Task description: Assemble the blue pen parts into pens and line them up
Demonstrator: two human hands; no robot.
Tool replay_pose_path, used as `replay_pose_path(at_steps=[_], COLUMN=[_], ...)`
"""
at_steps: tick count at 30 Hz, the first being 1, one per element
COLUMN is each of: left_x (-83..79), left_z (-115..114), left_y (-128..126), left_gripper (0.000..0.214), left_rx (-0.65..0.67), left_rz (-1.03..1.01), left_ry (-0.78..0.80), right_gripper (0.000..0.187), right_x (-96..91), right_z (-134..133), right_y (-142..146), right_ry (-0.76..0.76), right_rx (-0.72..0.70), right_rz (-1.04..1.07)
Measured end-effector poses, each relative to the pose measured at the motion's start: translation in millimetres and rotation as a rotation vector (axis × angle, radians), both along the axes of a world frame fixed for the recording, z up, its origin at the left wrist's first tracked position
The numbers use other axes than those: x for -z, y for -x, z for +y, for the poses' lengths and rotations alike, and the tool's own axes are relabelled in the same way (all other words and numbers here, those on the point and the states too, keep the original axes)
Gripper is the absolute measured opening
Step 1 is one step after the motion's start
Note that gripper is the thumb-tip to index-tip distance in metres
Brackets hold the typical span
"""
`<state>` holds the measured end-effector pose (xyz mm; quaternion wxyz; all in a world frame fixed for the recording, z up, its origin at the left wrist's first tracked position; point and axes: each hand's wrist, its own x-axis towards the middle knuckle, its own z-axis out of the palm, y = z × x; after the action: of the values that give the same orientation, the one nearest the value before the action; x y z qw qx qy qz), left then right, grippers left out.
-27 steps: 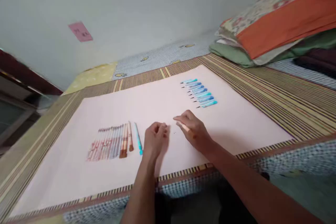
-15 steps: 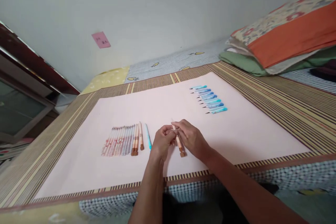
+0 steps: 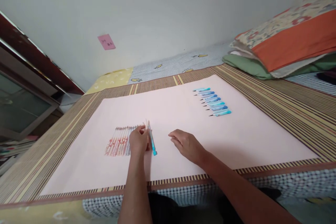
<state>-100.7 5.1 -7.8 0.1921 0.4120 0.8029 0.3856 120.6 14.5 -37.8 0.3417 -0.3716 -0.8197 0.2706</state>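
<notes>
My left hand (image 3: 138, 140) is closed at the right end of a row of several pens (image 3: 118, 141) lying side by side on a pink sheet (image 3: 170, 112). It pinches a pale orange pen; only the tip (image 3: 146, 123) shows above the fingers. A light blue pen (image 3: 152, 142) lies just right of that hand, touching it. My right hand (image 3: 185, 144) rests on the sheet farther right, with loosely stretched fingers that hold nothing. A second row of several blue pens (image 3: 214, 103) lies at the far right of the sheet, out of reach of both hands.
The pink sheet lies on a striped woven mat (image 3: 288, 98) over a checked bed cover (image 3: 173, 63). Folded pillows and bedding (image 3: 286, 47) are stacked at the right. Dark wooden furniture (image 3: 23, 87) stands at the left. A pink note (image 3: 106, 41) sticks to the wall.
Both hands held the orange pen mid-sheet half a second ago. My left hand has since carried it left to the row's end, and my right hand has let go.
</notes>
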Motion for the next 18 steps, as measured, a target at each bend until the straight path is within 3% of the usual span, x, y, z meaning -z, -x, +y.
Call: replay_pose_path(at_steps=[8, 18], left_x=[-0.8, -8.2], left_z=[0.1, -2.0], left_y=[1.8, 1.7], left_gripper=[0.028, 0.024], left_rx=[-0.029, -0.039], left_rz=[0.268, 0.353], left_ry=[0.137, 0.148], right_gripper=[0.016, 0.015], right_x=[0.6, -0.6], right_z=[-0.5, 0.1], right_y=[-0.1, -1.6], right_ry=[0.008, 0.012], right_rx=[-0.005, -0.015], right_rz=[-0.005, -0.024])
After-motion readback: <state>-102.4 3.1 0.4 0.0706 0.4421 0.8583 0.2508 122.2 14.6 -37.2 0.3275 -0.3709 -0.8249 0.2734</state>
